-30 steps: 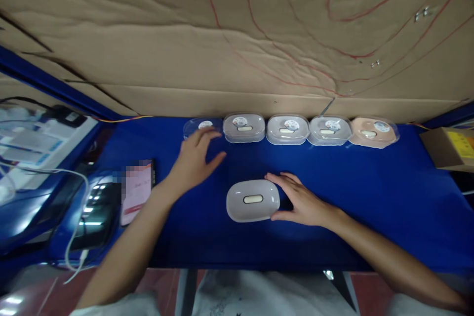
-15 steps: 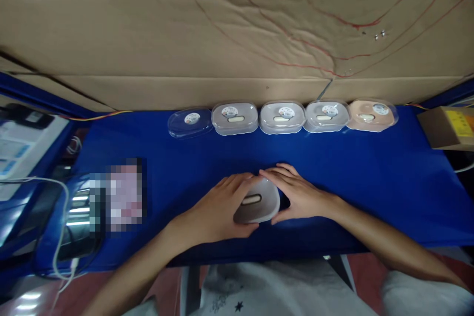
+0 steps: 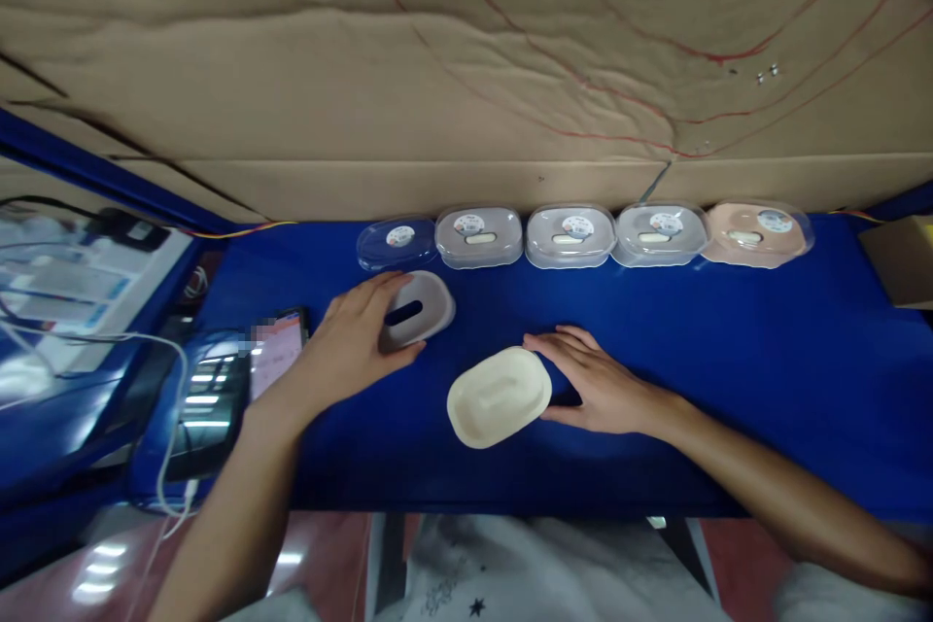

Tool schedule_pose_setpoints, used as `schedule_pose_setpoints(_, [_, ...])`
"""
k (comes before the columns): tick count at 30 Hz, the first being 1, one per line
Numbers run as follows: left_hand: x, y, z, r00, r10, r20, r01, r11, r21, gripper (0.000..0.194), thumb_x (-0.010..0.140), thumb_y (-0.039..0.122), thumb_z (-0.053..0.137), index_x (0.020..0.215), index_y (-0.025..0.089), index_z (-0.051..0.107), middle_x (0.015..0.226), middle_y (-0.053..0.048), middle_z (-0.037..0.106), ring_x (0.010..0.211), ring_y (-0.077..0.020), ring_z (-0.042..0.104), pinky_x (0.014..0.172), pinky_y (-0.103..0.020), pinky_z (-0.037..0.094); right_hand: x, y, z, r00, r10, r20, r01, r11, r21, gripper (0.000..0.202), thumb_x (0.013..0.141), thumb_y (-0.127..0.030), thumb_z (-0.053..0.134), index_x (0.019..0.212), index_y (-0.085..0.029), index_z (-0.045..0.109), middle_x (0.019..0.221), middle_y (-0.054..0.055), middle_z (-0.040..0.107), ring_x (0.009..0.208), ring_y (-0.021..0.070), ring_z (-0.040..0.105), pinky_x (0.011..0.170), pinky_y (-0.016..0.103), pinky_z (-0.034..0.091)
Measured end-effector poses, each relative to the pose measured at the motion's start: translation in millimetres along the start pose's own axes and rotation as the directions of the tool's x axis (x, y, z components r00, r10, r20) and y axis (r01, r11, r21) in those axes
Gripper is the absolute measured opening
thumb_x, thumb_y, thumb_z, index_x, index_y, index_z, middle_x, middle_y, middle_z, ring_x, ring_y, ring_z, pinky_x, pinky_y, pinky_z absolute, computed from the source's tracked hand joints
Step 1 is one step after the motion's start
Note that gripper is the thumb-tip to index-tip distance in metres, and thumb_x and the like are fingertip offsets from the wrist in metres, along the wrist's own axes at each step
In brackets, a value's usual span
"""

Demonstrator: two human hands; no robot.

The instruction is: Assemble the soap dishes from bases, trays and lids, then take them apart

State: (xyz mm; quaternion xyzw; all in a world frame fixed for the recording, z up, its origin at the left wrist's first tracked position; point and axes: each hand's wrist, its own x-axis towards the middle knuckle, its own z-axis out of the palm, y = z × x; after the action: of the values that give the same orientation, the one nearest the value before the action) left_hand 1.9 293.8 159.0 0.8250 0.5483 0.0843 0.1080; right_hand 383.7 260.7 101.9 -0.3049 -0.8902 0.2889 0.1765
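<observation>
Head view: I have the left hand (image 3: pixel 350 340) holding the grey shell (image 3: pixel 435 311) by its left end, thumb at the near edge, fingers over the far one, grip about as wide as the shell is deep. The right hand (image 3: pixel 602 384) is curved round the right end of the cream dish (image 3: pixel 500 398), fingertips and thumb at its rim, with a gap between palm and wall. Dish sits near the front of the blue table (image 3: pixel 656 340), turned slightly askew; whether its underside touches the cloth I cannot tell. Step in hand, as I judge it: keeping the two parts separated, shell clear of the dish to its left and farther back. From here I think the next move calls for a steady left grip, since the shell's rounded sides could slip, and only light right fingertips, so the dish does not skid. Materials: shell looks like smooth moulded plastic, rounded oblong, with a long rounded slot showing dark; dish is matt-looking, shallow, with a low raised patch in its floor. Behind the shell, a clear lid (image 3: pixel 379 251) with a round white sticker, glossy and thin; right of it, three grey boxes (image 3: pixel 570 248) and a peach box (image 3: pixel 729 224), all under similar lids.
</observation>
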Motion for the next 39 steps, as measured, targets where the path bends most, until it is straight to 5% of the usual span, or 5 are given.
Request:
schedule_pose_setpoints(9, [15.6,-28.0,3.9,0.998,0.062,0.001,-0.062,0.997,0.048,0.049,0.099,0.043,0.062,0.144,0.023,0.061,0.171,-0.015,0.042,0.158,-0.0429,0.039,0.128,-0.065,0.031,1.2,-1.1,-1.1,1.000,-0.009,0.027,0.009,1.000,-0.013,0.089,0.098,-0.045,0.076,0.169,-0.025,0.027,0.160,0.017,0.056,0.150,0.0340,0.052,0.130,0.065,0.033])
schedule_pose_setpoints(14, [-9.2,35.2,1.6,0.989,0.087,-0.117,-0.096,0.993,-0.067,0.046,0.106,0.037,0.058,0.151,0.028,0.055,0.170,-0.014,0.043,0.157,-0.0362,0.043,0.126,-0.058,0.040,2.1,-3.5,0.1,1.000,-0.022,0.015,0.022,1.000,-0.010,0.081,0.098,-0.045,0.075,0.165,-0.025,0.033,0.155,0.017,0.060,0.147,0.0343,0.055,0.129,0.067,0.033])
schedule_pose_setpoints(21, [-41.0,121.8,52.4,0.924,0.369,0.104,-0.363,0.929,-0.069,0.064,0.101,0.041,0.072,0.158,0.031,0.046,0.171,-0.013,0.045,0.152,-0.0342,0.050,0.123,-0.058,0.045,0.6,-2.6,2.4,1.000,-0.024,0.002,0.025,0.999,-0.045,0.094,0.092,-0.053,0.081,0.168,-0.026,0.033,0.152,0.018,0.062,0.145,0.0373,0.057,0.128,0.069,0.037])
schedule_pose_setpoints(31, [-45.2,64.0,43.3,0.983,0.161,-0.084,-0.142,0.971,0.191,0.039,0.097,0.019,0.059,0.136,0.019,0.065,0.152,-0.023,0.063,0.143,-0.0438,0.058,0.123,-0.076,0.030,-0.1,-2.4,0.0,1.000,-0.001,0.016,0.002,0.999,-0.051,0.073,0.105,-0.045,0.065,0.168,-0.024,0.035,0.154,0.016,0.062,0.148,0.0323,0.056,0.129,0.066,0.037])
schedule_pose_setpoints(39, [-39.0,44.8,53.7,0.983,0.006,-0.185,0.030,0.982,0.188,0.078,0.098,0.054,0.072,0.165,0.031,0.040,0.175,-0.023,0.034,0.161,-0.0479,0.034,0.127,-0.077,0.016,0.0,-2.2,-1.7,1.000,0.000,0.022,0.001,0.998,-0.057,0.069,0.107,-0.041,0.061,0.169,-0.028,0.035,0.155,0.014,0.063,0.146,0.0326,0.058,0.127,0.067,0.039])
